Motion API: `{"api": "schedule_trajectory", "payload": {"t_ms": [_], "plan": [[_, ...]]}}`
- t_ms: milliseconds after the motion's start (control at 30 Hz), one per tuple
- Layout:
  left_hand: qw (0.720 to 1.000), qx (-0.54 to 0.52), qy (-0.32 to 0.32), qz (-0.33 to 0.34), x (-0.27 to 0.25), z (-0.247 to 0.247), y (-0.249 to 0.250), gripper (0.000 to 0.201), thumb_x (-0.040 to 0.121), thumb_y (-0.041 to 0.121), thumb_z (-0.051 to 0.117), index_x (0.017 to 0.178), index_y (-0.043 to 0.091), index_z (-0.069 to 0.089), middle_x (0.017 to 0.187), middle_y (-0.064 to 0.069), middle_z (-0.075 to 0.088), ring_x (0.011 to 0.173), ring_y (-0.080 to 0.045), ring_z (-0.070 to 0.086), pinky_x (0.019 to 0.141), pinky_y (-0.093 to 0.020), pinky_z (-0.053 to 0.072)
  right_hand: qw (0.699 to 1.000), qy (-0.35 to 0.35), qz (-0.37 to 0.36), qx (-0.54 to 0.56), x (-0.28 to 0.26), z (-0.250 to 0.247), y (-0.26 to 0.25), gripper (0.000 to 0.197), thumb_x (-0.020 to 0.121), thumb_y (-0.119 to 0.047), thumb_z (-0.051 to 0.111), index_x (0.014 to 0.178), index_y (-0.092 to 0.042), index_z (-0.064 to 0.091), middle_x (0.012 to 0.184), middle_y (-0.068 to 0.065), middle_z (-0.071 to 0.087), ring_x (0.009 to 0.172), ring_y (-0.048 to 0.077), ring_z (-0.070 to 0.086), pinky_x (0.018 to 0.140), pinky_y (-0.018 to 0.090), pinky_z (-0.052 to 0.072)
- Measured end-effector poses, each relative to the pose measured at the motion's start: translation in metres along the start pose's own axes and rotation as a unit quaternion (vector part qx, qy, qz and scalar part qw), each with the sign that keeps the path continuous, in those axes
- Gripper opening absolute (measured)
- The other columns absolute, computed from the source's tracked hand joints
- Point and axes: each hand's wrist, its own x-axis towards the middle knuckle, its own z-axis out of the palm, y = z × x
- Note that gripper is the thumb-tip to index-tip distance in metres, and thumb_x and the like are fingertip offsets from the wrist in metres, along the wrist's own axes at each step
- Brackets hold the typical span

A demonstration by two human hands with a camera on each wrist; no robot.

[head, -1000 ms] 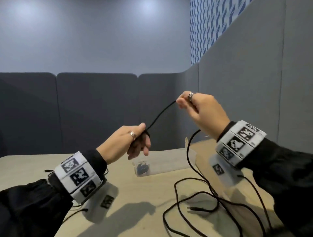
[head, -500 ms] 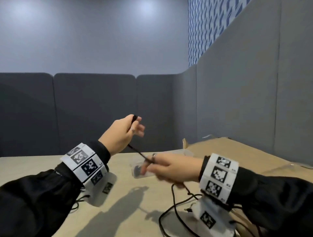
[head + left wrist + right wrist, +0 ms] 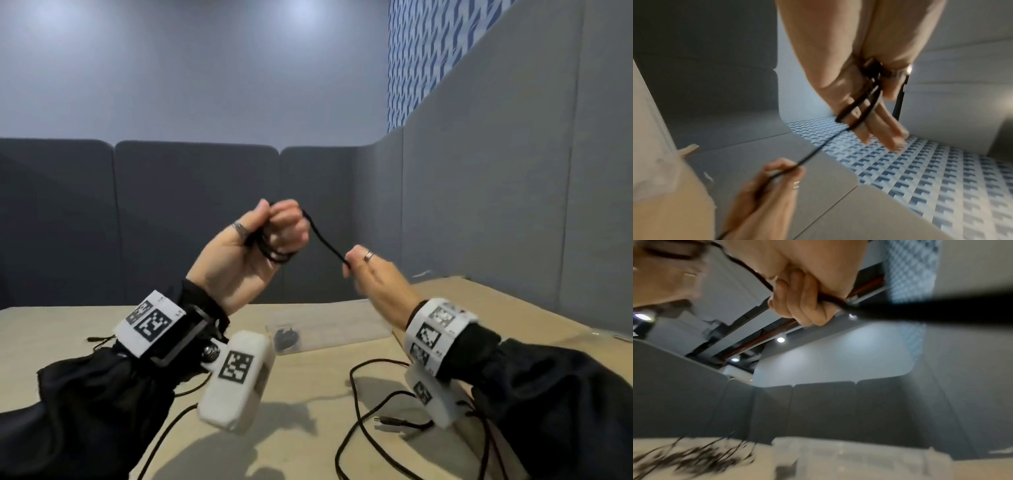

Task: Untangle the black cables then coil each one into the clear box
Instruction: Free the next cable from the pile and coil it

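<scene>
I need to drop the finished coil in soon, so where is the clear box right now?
In the head view the clear box sits on the table at centre, beyond and below both raised hands, near the grey partition; a small dark bundle lies in its left end.

Head view forward-down; wrist views close, upward; all share cable point(image 3: 325, 241).

booth backdrop, non-task items only

light wood table point(image 3: 308, 387) under everything; dark grey padded partition panels point(image 3: 195, 219) along the back, lighter grey partition point(image 3: 513, 192) on the right side. pale blue-grey wall point(image 3: 205, 75) above the panels, blue-and-white patterned wall section point(image 3: 421, 58) upper right. right wrist view shows ceiling spotlights point(image 3: 780, 339) and a reddish pipe point(image 3: 764, 339), blurred.
</scene>
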Motion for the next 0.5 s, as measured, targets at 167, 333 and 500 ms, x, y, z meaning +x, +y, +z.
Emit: {"api": "schedule_trajectory", "payload": {"t_ms": [167, 333, 500], "plan": [[0.98, 0.138, 0.125, 0.07, 0.015, -0.016, -0.008, 0.025, 0.098, 0.012, 0.037, 0.113, 0.0, 0.053, 0.105, -0.012, 0.07, 0.105, -0.026, 0.066, 0.093, -0.035, 0.052, 0.971, -0.227, -0.066, 0.019, -0.041, 0.035, -0.043, 0.017, 0.102, -0.029, 0.033, 0.102, -0.018, 0.046, 0.07, -0.013, 0.047, 0.062, 0.003, 0.044, 0.069, 0.025, 0.039], [0.794, 0.6, 0.093, -0.022, -0.001, -0.038, -0.016, 0.022, 0.1, 0.027, 0.039, 0.107, 0.012, 0.054, 0.096, -0.006, 0.073, 0.077, -0.019, 0.068, 0.08, -0.03, 0.051, 0.98, -0.149, -0.074, -0.107, -0.017, 0.007, -0.043, 0.022, 0.096, -0.042, 0.041, 0.1, -0.031, 0.059, 0.079, -0.009, 0.059, 0.073, 0.01, 0.056, 0.077, 0.025, 0.049], [0.878, 0.436, -0.039, -0.194, -0.012, -0.031, -0.015, 0.052, 0.08, 0.05, 0.059, 0.093, 0.0, 0.064, 0.054, -0.007, 0.059, 0.037, -0.012, 0.037, 0.041, -0.017, 0.033, 0.974, -0.031, -0.085, -0.208, 0.015, -0.017, -0.028, 0.036, 0.09, -0.058, 0.041, 0.089, -0.028, 0.061, 0.087, -0.01, 0.062, 0.08, 0.014, 0.057, 0.07, 0.033, 0.047]]}}
